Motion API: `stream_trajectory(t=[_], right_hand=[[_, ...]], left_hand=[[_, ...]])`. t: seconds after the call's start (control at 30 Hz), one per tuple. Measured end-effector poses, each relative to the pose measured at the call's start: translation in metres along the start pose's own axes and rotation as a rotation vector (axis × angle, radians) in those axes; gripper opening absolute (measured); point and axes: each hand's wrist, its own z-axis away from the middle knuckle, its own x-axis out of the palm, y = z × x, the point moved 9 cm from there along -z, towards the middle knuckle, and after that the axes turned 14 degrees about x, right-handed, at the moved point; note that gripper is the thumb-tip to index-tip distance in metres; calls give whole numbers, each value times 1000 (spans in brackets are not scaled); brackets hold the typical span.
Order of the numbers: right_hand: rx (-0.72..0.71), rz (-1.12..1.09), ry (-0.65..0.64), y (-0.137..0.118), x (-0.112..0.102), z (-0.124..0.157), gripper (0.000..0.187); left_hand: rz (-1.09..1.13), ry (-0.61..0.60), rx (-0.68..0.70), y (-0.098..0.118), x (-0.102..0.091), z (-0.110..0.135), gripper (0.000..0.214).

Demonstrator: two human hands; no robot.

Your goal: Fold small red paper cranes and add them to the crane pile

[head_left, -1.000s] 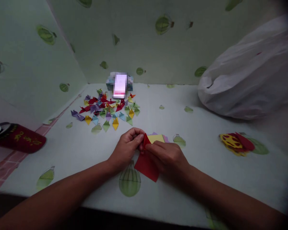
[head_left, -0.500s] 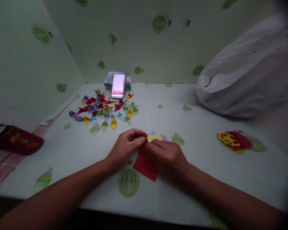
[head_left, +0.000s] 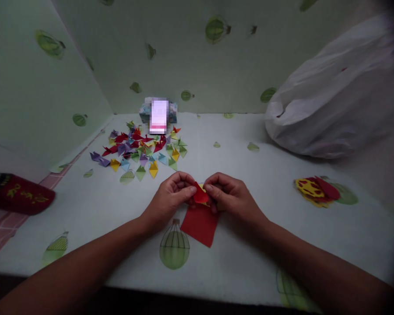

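Note:
Between my two hands is a small piece of folded red paper point(head_left: 200, 194), held just above the table. My left hand point(head_left: 174, 193) pinches its left side between thumb and fingers. On the other side, my right hand point(head_left: 229, 192) has its fingers closed at the paper's right edge. A flat red paper sheet point(head_left: 200, 225) lies on the table right below them, its upper part hidden by the hands. Behind the folded piece a bit of yellow paper point(head_left: 202, 187) shows, mostly covered.
Folded paper cranes point(head_left: 141, 151) in several colours lie at the back left, before a lit phone point(head_left: 159, 114) leaning on a box. A red can point(head_left: 19, 192) lies at left. At right are a white plastic bag point(head_left: 328, 105) and yellow and red paper cut-outs point(head_left: 315, 191).
My right hand has turned and drawn back a little to the right, so the folded red paper shows more. The whole view has shifted slightly.

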Motion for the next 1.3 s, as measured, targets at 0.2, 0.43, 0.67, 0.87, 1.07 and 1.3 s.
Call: stream_trajectory(t=[0.2,0.43,0.67,0.87,1.07,1.3], right_hand=[[93,-84,-108,8,8,-4,24],[101,-110,-119,8,8,-5,22],[124,-70,-88,10,7,-5,18],[121,-52,-77,9,8,-3,17],[125,-54,-63,8,8,-3,16],[125,-66,-91,11,10,-4,16]], left_hand=[[-78,-39,-5,3,3,1,18],[-137,-68,13,5,6,1,19],[-174,-95,32,6,8,1,19],[-193,-129,58,8,10,1,16],[-174,-100,21,6,9,2,17],[-186,-76,-13,2,7,2,20]])
